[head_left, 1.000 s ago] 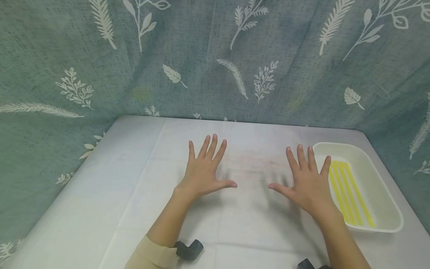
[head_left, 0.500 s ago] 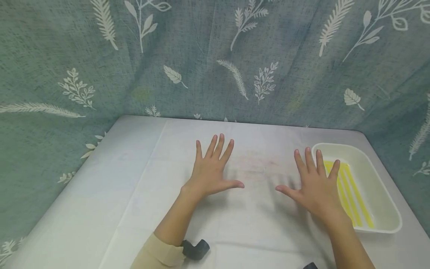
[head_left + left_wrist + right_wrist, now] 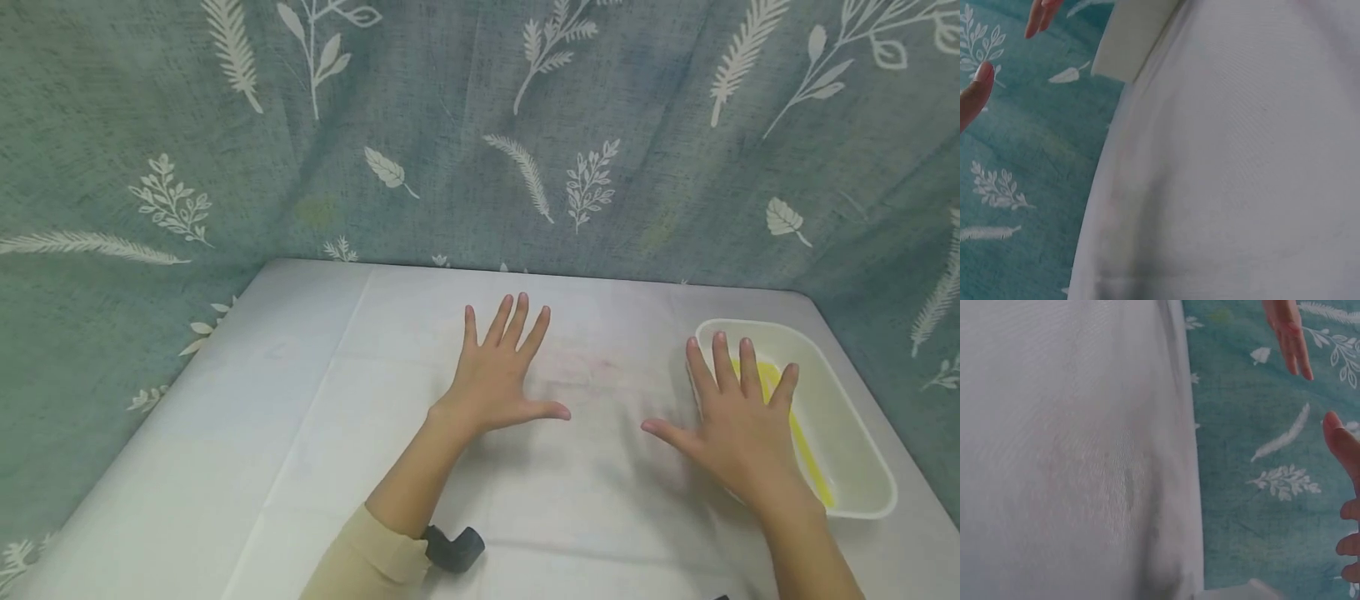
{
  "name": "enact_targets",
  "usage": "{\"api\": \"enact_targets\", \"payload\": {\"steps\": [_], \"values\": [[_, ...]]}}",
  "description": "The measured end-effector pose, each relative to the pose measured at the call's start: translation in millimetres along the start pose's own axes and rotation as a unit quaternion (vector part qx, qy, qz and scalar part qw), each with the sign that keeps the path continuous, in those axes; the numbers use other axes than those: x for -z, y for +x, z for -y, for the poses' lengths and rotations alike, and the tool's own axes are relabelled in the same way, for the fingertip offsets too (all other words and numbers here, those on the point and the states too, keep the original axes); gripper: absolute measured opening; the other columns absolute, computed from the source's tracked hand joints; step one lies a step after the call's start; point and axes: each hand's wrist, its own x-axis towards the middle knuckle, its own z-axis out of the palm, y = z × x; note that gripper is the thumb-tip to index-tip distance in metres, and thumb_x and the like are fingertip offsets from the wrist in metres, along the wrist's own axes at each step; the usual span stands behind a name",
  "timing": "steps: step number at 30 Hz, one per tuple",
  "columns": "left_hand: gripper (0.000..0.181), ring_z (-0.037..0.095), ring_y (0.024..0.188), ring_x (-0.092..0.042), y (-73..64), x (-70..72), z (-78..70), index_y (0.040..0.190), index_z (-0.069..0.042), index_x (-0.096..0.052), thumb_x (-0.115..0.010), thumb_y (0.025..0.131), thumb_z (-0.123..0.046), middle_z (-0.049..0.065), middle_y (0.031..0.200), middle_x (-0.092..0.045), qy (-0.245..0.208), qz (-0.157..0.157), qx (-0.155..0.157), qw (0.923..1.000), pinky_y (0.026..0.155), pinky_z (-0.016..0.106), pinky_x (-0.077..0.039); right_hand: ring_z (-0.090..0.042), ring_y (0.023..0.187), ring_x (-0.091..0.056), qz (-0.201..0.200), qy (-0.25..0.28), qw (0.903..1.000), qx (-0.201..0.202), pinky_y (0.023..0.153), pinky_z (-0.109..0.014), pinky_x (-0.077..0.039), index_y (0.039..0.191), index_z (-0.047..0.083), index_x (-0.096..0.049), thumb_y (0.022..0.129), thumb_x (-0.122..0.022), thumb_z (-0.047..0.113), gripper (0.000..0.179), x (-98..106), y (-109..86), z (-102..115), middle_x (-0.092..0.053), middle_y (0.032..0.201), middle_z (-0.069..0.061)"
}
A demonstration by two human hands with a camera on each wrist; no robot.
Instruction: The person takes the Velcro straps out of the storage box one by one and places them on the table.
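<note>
Both hands hover over the white table with palms down and fingers spread, holding nothing. The left hand [image 3: 495,379] is near the middle, its thumb pointing right. To the right, the right hand [image 3: 742,425] overlaps the left side of a white plastic tray [image 3: 855,450] and hides part of the yellow strips [image 3: 813,467] on its bottom. In the left wrist view, the left thumb [image 3: 975,94] shows at the left edge and the tray's wall [image 3: 1138,37] at the top. The right wrist view has the right thumb [image 3: 1342,440] at its right edge.
A white cloth [image 3: 337,467] with faint pinkish stains covers the table. Behind and beside it hangs a blue-green curtain [image 3: 450,100] with white leaf prints. A dark curved piece [image 3: 459,550] sits at the left wrist.
Both hands have drifted right with fingers still spread. The right hand has come further over the tray and covers more of the yellow strips. The tray has stayed put.
</note>
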Motion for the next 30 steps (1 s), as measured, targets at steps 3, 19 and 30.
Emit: {"api": "enact_targets", "payload": {"steps": [3, 19, 30], "values": [[0.118, 0.027, 0.146, 0.006, 5.3, 1.7, -3.6, 0.153, -0.021, 0.003, -0.041, 0.067, -0.090, 0.010, 0.158, 0.007, 0.010, -0.001, -0.009, 0.9999, 0.108, 0.067, 0.004, -0.048, 0.141, -0.002, 0.003, 0.002, 1.0000, -0.006, 0.099, -0.073, 0.015, 0.152, 0.009, -0.015, 0.073, -0.055, 0.077, 0.111, 1.6, -2.7, -4.9, -0.012, 0.154, -0.027], [0.118, 0.026, 0.146, 0.006, 20.5, 4.5, -23.1, 0.152, -0.023, 0.010, -0.038, 0.068, -0.090, 0.008, 0.158, 0.010, 0.010, 0.016, -0.035, 0.9992, 0.109, 0.066, 0.003, -0.051, 0.138, 0.008, 0.018, 0.017, 0.9982, -0.055, 0.094, -0.077, 0.016, 0.152, 0.006, -0.006, 0.075, -0.060, 0.070, 0.114, 21.5, -21.8, -52.0, -0.002, 0.152, -0.032], [0.119, 0.024, 0.146, 0.006, 31.5, 7.3, -37.5, 0.151, -0.023, 0.014, -0.038, 0.067, -0.091, 0.009, 0.159, 0.007, 0.006, 0.012, -0.049, 0.9987, 0.109, 0.067, 0.001, -0.056, 0.136, 0.005, -0.001, 0.020, 0.9970, -0.074, 0.098, -0.072, 0.018, 0.149, -0.002, -0.010, 0.070, -0.065, 0.069, 0.120, 21.8, -40.1, -86.8, -0.008, 0.146, -0.040]]}}
